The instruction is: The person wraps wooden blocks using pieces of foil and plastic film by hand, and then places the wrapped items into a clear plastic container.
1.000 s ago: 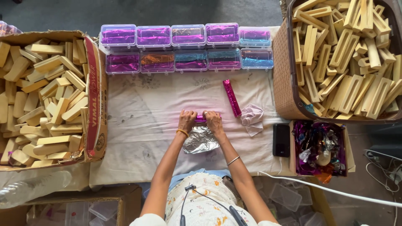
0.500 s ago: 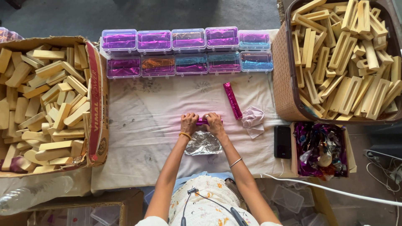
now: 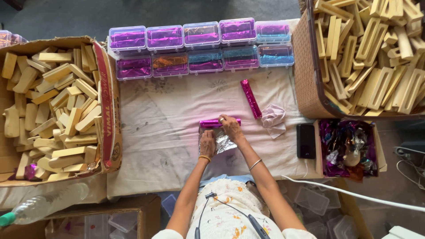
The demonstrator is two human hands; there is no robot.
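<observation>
— Foil first: near me, my left hand point(image 3: 206, 144) lies flat, fingers pressed down on the silver foil sheet point(image 3: 223, 142) on the white cloth point(image 3: 168, 124). My right hand point(image 3: 231, 127) pinches the magenta-wrapped block point(image 3: 217, 122) at the sheet's far edge.

— Where's the risk?

— I'd judge the loose foil could crease or tear if my left hand drags while the right turns the block. A slack wrap would come from lifting the pinch.

— Anything close by?

— Just right, a finished magenta stick point(image 3: 250, 98) and a crumpled pale cloth point(image 3: 273, 118); a dark phone point(image 3: 306, 140) beyond. A sweep of my right elbow could knock them.

— Farther out?

— Clear boxes of coloured foil point(image 3: 201, 46) along the far edge, a cardboard box of wooden blocks point(image 3: 48, 110) left, a basket of wooden frames point(image 3: 372, 53) right.
</observation>
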